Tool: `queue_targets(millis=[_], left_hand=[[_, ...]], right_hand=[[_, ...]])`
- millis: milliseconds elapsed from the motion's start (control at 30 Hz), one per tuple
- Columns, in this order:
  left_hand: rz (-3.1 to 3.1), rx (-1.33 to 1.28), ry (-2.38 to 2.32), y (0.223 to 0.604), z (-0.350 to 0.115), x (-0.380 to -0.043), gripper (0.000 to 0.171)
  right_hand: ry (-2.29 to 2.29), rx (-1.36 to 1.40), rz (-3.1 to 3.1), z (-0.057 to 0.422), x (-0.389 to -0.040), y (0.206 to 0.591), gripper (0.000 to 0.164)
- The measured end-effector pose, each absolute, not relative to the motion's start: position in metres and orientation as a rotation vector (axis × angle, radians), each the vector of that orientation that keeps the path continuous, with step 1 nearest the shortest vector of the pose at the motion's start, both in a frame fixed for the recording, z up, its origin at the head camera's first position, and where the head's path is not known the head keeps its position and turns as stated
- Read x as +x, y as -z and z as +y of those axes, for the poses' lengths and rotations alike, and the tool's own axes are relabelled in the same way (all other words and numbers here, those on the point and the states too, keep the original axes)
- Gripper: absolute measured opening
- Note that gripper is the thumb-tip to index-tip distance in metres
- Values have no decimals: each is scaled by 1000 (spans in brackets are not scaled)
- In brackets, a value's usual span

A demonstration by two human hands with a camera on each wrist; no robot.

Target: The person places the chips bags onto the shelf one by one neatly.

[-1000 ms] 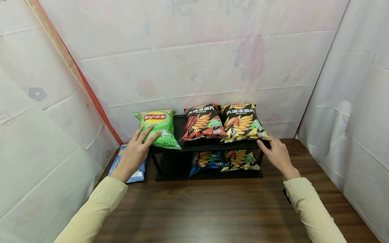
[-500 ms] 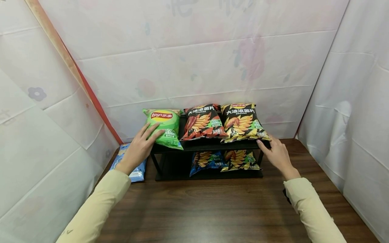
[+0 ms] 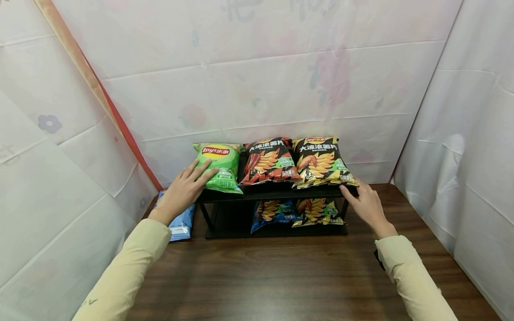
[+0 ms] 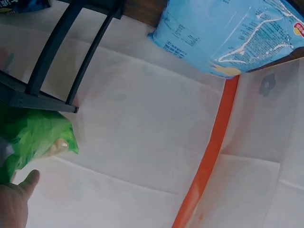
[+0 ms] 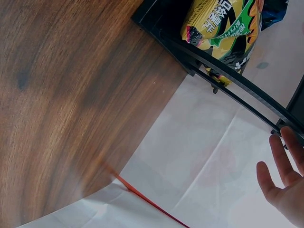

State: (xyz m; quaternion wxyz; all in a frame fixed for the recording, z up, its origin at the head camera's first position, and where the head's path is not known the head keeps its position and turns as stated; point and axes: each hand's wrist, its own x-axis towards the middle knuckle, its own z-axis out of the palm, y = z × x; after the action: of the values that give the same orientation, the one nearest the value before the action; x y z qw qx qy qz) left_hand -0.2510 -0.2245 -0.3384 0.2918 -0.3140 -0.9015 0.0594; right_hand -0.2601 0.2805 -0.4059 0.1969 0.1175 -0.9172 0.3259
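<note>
My left hand [image 3: 181, 192] lies with its fingers spread over the lower left part of a green chip bag [image 3: 226, 171], which sits at the left end of a black two-tier rack [image 3: 257, 195]. In the left wrist view the thumb shows just beside the green bag [image 4: 40, 135]. My right hand [image 3: 368, 205] touches the right end of the rack's top tier, close to the bottom corner of a black-and-yellow chip bag [image 3: 321, 165]. The right wrist view shows its extended fingers [image 5: 284, 166] against the rack's edge. A black-and-red chip bag [image 3: 268, 162] stands between the other two.
On the lower tier lie a blue chip bag [image 3: 275, 213] and another black-and-yellow chip bag [image 3: 319, 211]. Light-blue packaging [image 3: 182, 225] rests on the wooden table [image 3: 257, 276] left of the rack, partly behind my left arm. White cloth [image 3: 257, 89] encloses the back and sides.
My left hand has shifted the green chip bag to the right along the top tier, up close to the black-and-red bag. My right hand has stayed in place at the rack's end.
</note>
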Motion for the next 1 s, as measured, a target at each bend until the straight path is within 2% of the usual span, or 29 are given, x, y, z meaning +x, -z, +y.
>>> queue_targets(millis=[400, 1000], left_hand=[[-2498, -777, -225, 343, -230, -252, 78], [-2691, -668, -202, 338, -224, -253, 60]], right_hand=[[-920, 327, -2576, 279, -259, 406, 62], [-913, 334, -2584, 280, -259, 406, 62]])
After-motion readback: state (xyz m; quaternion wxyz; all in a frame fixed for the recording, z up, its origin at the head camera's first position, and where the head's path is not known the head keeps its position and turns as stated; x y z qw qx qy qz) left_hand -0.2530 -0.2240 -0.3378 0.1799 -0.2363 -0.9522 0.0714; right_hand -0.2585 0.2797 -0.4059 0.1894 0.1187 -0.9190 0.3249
